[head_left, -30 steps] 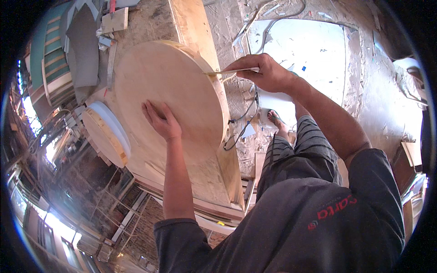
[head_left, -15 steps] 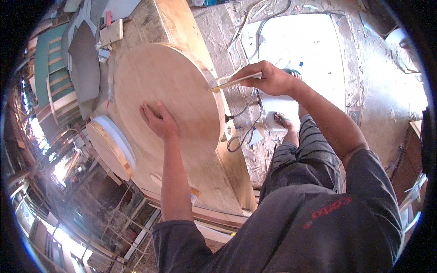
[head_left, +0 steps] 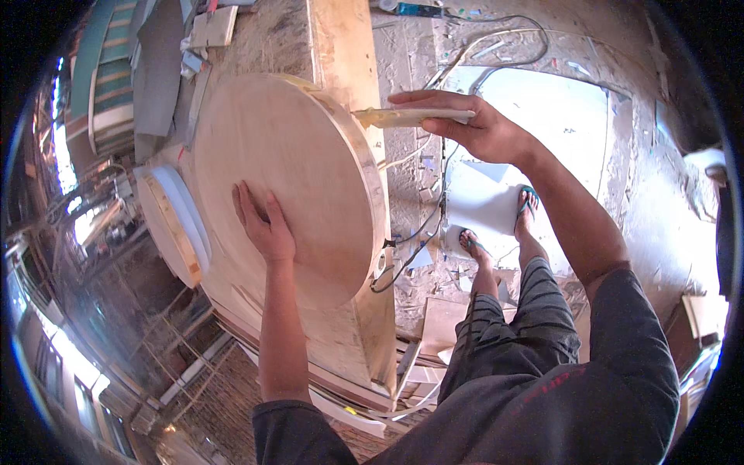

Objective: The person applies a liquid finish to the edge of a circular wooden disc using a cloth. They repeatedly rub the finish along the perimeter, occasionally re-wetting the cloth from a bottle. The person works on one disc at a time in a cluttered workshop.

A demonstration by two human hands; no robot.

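Note:
A large round wooden disc [head_left: 318,163] with a thick rim lies on the workbench. My left hand [head_left: 267,226] rests on its top face, fingers stretched out and thumb apart, holding nothing. To the right of the rim, my right hand [head_left: 488,130] grips a flat, pale spreader [head_left: 407,117] between thumb and fingers. Yellowish paste coats the spreader's far end, which points left at the rim; whether it touches, I cannot tell. More yellowish paste [head_left: 298,80] shows along the rim's far part.
A smaller round piece [head_left: 182,221] with a white layer stands left of the disc. Grey sheets [head_left: 159,74] and a small board [head_left: 213,27] lie at the far left. Cables [head_left: 422,246] run over the littered floor beside the bench [head_left: 345,46]. A white panel [head_left: 542,116] lies on the floor.
My right hand has moved the spreader farther along the rim and turned it flatter. The left hand stays on the disc. The whole view has shifted somewhat.

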